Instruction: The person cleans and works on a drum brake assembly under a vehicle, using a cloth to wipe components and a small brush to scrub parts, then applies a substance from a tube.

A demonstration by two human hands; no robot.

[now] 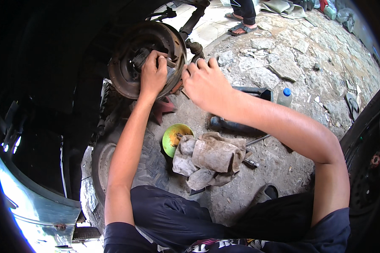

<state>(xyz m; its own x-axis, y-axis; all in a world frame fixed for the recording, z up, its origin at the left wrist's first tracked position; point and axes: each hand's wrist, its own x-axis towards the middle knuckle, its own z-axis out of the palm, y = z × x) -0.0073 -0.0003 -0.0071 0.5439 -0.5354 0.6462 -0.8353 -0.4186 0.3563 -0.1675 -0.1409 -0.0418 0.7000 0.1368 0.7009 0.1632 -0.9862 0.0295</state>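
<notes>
A rusty round brake assembly (120, 78) sits at the upper left on the axle, its inner parts exposed. Reaching inside it, my left hand (154, 75) has its fingers curled and pressed together by a curved brake shoe (175, 42). What those fingers grip is hidden. At the right rim of the assembly my right hand (207, 84) is closed, knuckles up. A thin pale sliver shows beside its fingertips, too small to name.
Below are a yellow-green bowl (170, 145) with small parts, dirty rags (217, 156), a socket tool (251, 162) and a tyre (150, 162). A blue-capped bottle (284, 99) stands right of a dark jack-like tool (232, 125). Another person's sandalled feet (242, 28) are at the top.
</notes>
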